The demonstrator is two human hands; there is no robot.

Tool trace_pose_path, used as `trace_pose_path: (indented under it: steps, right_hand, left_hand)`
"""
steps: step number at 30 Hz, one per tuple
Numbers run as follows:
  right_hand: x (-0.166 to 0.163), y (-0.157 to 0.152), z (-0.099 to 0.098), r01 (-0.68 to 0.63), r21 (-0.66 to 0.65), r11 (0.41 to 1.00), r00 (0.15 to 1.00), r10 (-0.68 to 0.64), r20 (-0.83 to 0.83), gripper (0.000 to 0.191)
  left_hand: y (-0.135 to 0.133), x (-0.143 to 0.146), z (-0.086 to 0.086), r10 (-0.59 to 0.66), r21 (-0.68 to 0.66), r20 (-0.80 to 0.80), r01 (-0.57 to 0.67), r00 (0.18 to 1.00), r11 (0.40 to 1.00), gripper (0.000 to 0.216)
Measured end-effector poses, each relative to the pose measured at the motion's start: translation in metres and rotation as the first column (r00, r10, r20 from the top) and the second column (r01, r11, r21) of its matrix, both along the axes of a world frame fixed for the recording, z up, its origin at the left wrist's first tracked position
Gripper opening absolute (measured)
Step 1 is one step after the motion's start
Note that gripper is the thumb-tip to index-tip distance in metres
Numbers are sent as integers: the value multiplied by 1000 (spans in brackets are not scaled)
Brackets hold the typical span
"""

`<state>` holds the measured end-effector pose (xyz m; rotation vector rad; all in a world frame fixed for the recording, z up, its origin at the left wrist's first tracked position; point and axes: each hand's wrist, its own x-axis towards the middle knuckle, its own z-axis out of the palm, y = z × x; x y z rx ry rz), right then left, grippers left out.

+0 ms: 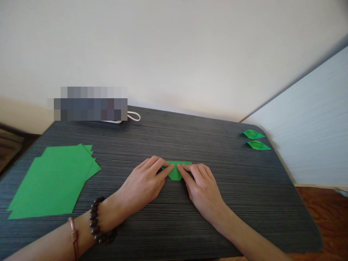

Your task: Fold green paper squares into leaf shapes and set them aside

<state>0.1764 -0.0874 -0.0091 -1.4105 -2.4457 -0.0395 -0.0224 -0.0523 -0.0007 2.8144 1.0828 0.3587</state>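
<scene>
A small folded piece of green paper point(176, 175) lies flat near the middle of the dark table, its upper edge straight and its lower corners slanted. My left hand point(146, 177) has thumb and fingers closed on the paper's left side. From the other side, my right hand point(200, 180) pinches the paper's right part in the same way. Both thumb tips press down close together near the centre of the paper. The fingers cover its left and right ends.
Several green paper sheets point(54, 181) lie loosely stacked at left. Two folded green paper boats point(253, 134) rest near the right edge of the dark wood-grain table point(244, 203). Behind, a blurred-out object point(92, 107) with a white loop point(134, 116) stands close to the wall.
</scene>
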Motion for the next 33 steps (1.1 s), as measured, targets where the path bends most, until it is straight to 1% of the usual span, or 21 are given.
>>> trace_pose_path:
  steps: [2,4,6,8,12,16,19,23,26,29,33]
  right_hand:
    - [3,2,0,20,-49,999,995,-25,-101,36]
    - [4,4,1,36,-90,995,984,-51,-170,36]
    - [5,6,2,44,-112,993,979,-65,-191,36]
    - [4,6,3,40,-120,992,981,-62,-184,36]
    - [2,5,3,38,-97,995,985,-54,-164,33]
    - [2,6,1,100,-75,992,981,-111,-157,29]
    - [2,7,1,127,-93,988,975,-141,-170,27]
    - [3,8,1,117,-128,985,964,-144,-225,23]
    - [4,9,0,100,-141,985,957,-134,-257,21]
    - [4,11,-1,83,-143,986,948,-122,-293,19]
    - [5,12,-2,64,-142,988,934,-109,-341,15]
  left_hand:
    - [7,-5,-1,6,-39,136,-1,991,999,31]
    - [11,-7,-2,43,-50,213,-32,976,998,29]
    - [12,-7,-2,50,-53,207,-40,977,998,29]
    - [10,-4,0,31,-56,155,-23,987,998,30]
    - [6,-2,1,12,-52,107,-6,994,999,30]
    - [7,-5,-3,25,-46,143,-19,989,999,28]
    - [9,-5,-5,16,-64,201,-3,979,998,29]
    - [12,-4,-6,74,-116,247,-46,966,992,33]
    - [14,-5,-6,107,-101,230,-86,967,991,33]
    - [16,-6,-7,95,-82,226,-79,969,994,26]
    - [18,-6,-6,85,-104,265,-59,961,993,23]
